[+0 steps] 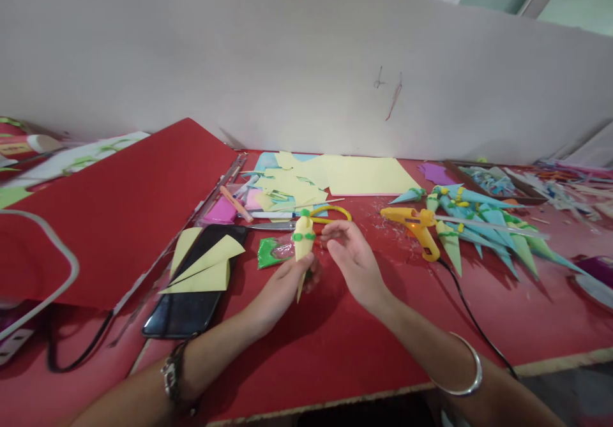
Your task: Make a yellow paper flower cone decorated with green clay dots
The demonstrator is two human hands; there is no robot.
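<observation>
My left hand is closed around the lower part of a small yellow paper cone, which points downward. Green bits sit on the cone's top and in a band across its front. Close by on the right, my right hand is raised with its fingers apart and slightly curled, holding nothing. Behind the cone lie scissors with a yellow handle. A green packet with a clear window rests just left of the cone.
A yellow glue gun lies on the right, its black cord running to the front edge. Several blue and yellow cones are piled beyond it. To the left are a black phone under yellow paper pieces and a large red board.
</observation>
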